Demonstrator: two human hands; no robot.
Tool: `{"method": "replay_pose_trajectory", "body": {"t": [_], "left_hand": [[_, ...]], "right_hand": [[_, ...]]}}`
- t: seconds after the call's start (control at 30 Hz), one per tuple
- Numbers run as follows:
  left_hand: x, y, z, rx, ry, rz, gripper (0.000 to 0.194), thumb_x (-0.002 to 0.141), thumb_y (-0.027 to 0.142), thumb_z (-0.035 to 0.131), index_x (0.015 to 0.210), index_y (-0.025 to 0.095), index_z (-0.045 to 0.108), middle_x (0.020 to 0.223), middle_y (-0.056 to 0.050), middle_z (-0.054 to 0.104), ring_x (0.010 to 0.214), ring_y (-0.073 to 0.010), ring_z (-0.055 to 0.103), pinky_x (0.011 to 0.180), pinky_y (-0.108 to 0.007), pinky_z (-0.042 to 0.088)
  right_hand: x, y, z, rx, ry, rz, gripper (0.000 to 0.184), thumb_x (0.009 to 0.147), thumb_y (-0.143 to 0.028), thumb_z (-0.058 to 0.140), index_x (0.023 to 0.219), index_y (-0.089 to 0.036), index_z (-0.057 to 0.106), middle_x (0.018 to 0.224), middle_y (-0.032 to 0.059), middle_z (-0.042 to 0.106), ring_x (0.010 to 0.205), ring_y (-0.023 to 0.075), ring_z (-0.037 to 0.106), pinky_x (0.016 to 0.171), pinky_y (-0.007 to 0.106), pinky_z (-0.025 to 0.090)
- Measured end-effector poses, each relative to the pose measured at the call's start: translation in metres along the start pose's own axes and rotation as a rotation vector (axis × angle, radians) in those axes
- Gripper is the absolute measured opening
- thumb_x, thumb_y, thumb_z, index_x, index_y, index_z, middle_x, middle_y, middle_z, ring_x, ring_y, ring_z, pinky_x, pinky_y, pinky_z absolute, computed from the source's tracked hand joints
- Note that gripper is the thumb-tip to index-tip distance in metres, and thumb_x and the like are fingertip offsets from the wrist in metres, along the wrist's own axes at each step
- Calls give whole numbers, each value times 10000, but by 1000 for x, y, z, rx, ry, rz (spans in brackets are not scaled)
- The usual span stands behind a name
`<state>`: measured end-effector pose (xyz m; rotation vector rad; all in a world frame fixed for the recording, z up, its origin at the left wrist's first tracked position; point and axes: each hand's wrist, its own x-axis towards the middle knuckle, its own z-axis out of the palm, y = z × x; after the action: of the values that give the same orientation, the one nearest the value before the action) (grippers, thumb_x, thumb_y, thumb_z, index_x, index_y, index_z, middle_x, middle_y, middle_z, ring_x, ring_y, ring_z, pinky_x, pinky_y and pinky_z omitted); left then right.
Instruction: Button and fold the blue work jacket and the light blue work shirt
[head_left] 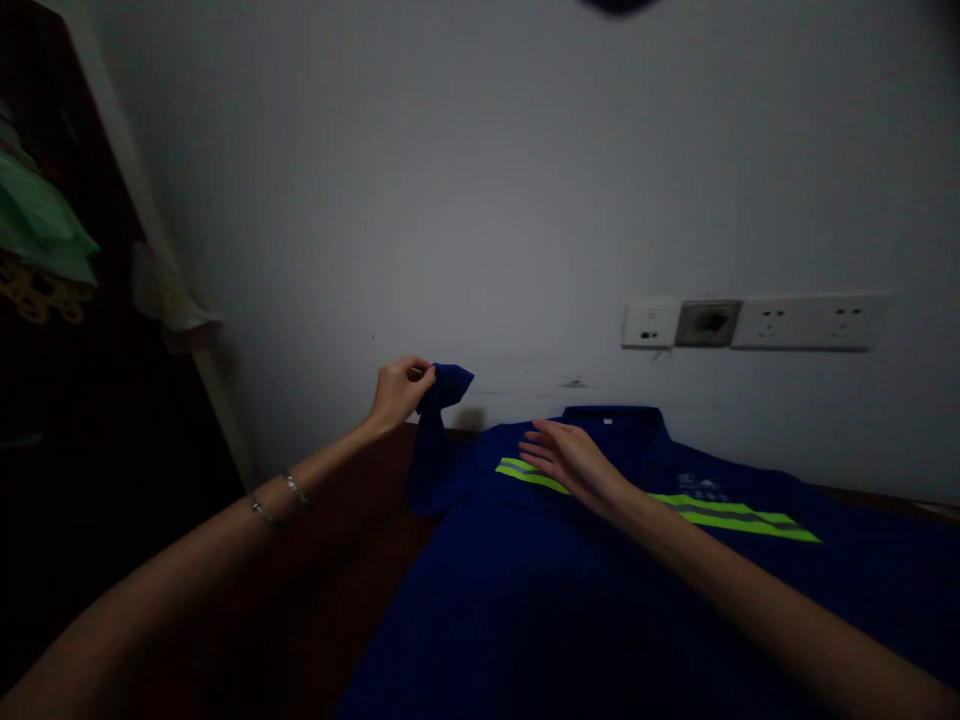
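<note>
A blue work shirt (480, 600) with a yellow-green reflective stripe across its chest lies spread out, its collar toward the wall. My left hand (403, 390) pinches the end of the shirt's left-hand sleeve (450, 386) and holds it up off the surface; the sleeve bends down from the fingers to the shoulder. Over the chest, near the left part of the stripe, is my right hand (566, 458), fingers stretched out and holding nothing. Whether it touches the cloth I cannot tell. The shirt's lower part fades into shadow.
Behind the shirt rises a pale wall (480, 200) with a row of sockets (810, 322) at the right. The shirt lies on a dark reddish surface (360, 560). At the left, a green cloth (45, 215) hangs by a dark door or cabinet (90, 420).
</note>
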<state>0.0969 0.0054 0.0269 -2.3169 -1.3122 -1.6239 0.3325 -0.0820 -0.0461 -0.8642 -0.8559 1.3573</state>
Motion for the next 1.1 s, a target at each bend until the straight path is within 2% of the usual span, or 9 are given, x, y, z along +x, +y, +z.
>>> {"method": "replay_pose_trajectory", "body": {"t": [0.17,0.3,0.4,0.53,0.63,0.77,0.9,0.97,1.1], "left_hand": [[-41,44,39,-41,-134,346,152,808,245,511,788,139,619,758,-49,647,708,-132,598,675,-250,484],[-77,64,60,-38,-335,688,160,852,198,448,856,141,598,797,-69,640,758,-137,601,692,-261,505],[-97,73,67,-8,-430,867,178,862,180,423,874,156,599,831,-67,651,802,-139,610,819,-313,504],[-107,79,64,-74,-566,942,174,868,218,438,906,175,603,858,-52,662,847,-139,610,929,-358,451],[-96,71,63,-176,-565,751,155,845,238,484,893,173,616,887,-72,654,885,-158,595,844,-328,478],[-68,35,73,-184,-517,175,164,765,229,573,908,171,627,933,-76,649,885,-181,586,805,-339,468],[-57,1,87,-386,-816,-453,313,688,314,660,955,154,625,931,-94,660,841,-179,610,680,-269,479],[-61,-7,93,-559,-919,-600,361,679,378,670,957,154,624,939,-87,656,820,-164,614,645,-241,468],[-72,-7,105,-764,-905,-727,319,650,362,705,880,152,636,860,-63,651,717,-122,598,609,-224,444]], "right_hand": [[-6,-4,-4,160,-12,146,318,803,-340,576,1013,-126,470,1036,178,576,920,226,624,753,360,536],[-8,-2,-15,206,-74,95,160,821,-261,546,877,-111,548,819,103,645,777,174,640,709,302,536],[-12,2,-21,160,-25,46,31,746,-114,586,734,-124,559,625,19,623,599,113,604,602,217,517],[-17,9,-28,56,22,16,169,621,0,593,656,-156,539,547,-29,598,489,87,552,498,183,474],[-18,16,-35,30,7,19,223,582,9,581,714,-168,549,585,-19,622,535,117,588,535,219,493],[-17,21,-43,44,10,33,346,557,25,583,855,-149,553,655,9,652,679,168,645,642,273,520],[-21,23,-45,30,-39,35,387,555,13,609,905,-143,553,699,16,669,712,177,655,650,278,529],[-24,24,-45,25,-36,39,403,553,8,613,920,-145,555,712,18,675,712,178,656,640,278,532],[-29,27,-46,22,-35,14,439,542,8,603,948,-153,561,760,31,686,723,173,656,640,273,533]]}}
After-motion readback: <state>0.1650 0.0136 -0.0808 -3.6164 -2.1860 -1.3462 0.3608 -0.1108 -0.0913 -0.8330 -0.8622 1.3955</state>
